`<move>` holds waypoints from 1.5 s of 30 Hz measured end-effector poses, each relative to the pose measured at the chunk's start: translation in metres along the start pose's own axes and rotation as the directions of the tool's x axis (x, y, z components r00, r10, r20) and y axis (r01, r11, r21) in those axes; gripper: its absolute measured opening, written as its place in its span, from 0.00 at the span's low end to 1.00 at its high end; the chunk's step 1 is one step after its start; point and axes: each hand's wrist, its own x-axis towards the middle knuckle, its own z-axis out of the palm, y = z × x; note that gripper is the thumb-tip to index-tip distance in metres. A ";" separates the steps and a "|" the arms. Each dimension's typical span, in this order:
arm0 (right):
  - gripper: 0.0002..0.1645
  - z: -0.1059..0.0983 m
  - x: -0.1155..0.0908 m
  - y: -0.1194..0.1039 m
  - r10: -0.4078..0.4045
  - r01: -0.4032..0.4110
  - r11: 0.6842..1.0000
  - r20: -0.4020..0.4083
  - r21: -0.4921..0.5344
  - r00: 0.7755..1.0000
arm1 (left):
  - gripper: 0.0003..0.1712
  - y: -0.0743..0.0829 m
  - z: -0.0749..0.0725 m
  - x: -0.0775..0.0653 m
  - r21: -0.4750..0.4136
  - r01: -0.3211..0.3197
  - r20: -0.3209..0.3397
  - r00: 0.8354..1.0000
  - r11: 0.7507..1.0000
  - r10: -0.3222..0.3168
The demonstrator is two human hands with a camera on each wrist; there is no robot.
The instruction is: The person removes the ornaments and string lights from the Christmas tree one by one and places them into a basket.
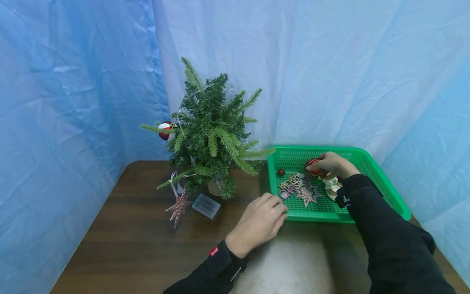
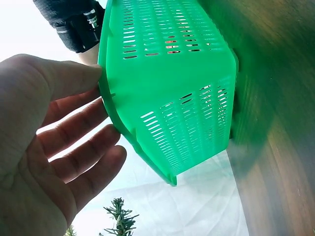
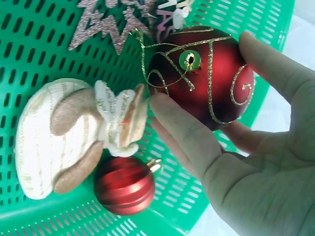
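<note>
My right hand (image 1: pixel 332 162) grips a large red Christmas ball (image 3: pixel 202 73) with gold glitter swirls and a gold cord, thumb and fingers spread around it. The ball is inside the green plastic basket (image 1: pixel 319 218). My left hand (image 1: pixel 261 220) holds the basket's rim at its near left corner, thumb and fingertips right at the edge (image 2: pixel 109 101). Beside the ball lie a white and tan plush ornament (image 3: pixel 59 137) with a bow and a smaller ribbed red ball (image 3: pixel 124 186). Glittery pink stars (image 1: pixel 307 192) and a Merry Christmas sign (image 1: pixel 291 184) lie left of them.
Left of the basket stands a small Christmas tree (image 1: pixel 211 134), one branch reaching over the rim. It bears a red and white ball (image 1: pixel 167 131) and a pink star (image 1: pixel 178 208). A clear-topped box (image 1: pixel 206 206) lies at its base. Blue curtains (image 1: pixel 330 73) surround the brown table (image 1: pixel 121 228).
</note>
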 end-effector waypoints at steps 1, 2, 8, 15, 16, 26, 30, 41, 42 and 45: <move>0.49 0.000 0.000 0.000 0.003 -0.003 1.000 0.002 -0.007 1.000 | 0.06 0.000 0.000 0.000 0.001 0.000 -0.001 1.000 1.000 0.000; 0.49 0.000 0.000 0.001 0.008 -0.008 1.000 0.003 -0.012 1.000 | 0.06 0.000 0.000 0.000 0.001 0.000 0.000 1.000 1.000 0.000; 0.52 -0.001 0.001 0.003 0.025 -0.025 0.999 0.010 -0.039 1.000 | 0.07 0.000 -0.001 0.000 -0.012 -0.002 0.006 1.000 1.000 0.002; 0.52 -0.001 0.002 0.005 0.045 -0.044 0.998 0.011 -0.048 0.999 | 0.07 0.000 -0.003 0.002 -0.007 -0.009 0.024 1.000 1.000 0.009; 0.52 -0.002 0.002 0.005 0.049 -0.048 0.998 0.011 -0.050 0.999 | 0.07 0.000 -0.003 0.002 -0.003 -0.010 0.025 1.000 1.000 0.010; 0.53 -0.003 0.001 0.009 0.054 -0.053 0.997 0.011 -0.054 0.998 | 0.07 0.001 -0.002 0.003 -0.003 -0.013 0.028 1.000 1.000 0.013; 0.54 -0.004 -0.002 0.008 0.054 -0.052 0.997 0.028 -0.054 0.998 | 0.07 0.001 -0.002 0.002 0.001 -0.013 0.027 1.000 1.000 0.013; 0.56 -0.002 -0.009 -0.005 -0.010 0.011 0.992 0.009 -0.127 1.000 | 0.07 0.000 -0.003 0.000 -0.003 -0.007 0.022 1.000 1.000 0.007; 0.55 -0.001 -0.010 -0.008 -0.019 0.020 0.991 0.004 -0.132 1.000 | 0.07 0.000 -0.002 0.000 -0.002 -0.007 0.021 1.000 1.000 0.007; 0.55 0.000 -0.014 -0.016 -0.052 0.048 0.986 -0.023 -0.157 0.998 | 0.07 0.001 -0.002 0.000 -0.005 -0.006 0.017 1.000 1.000 0.006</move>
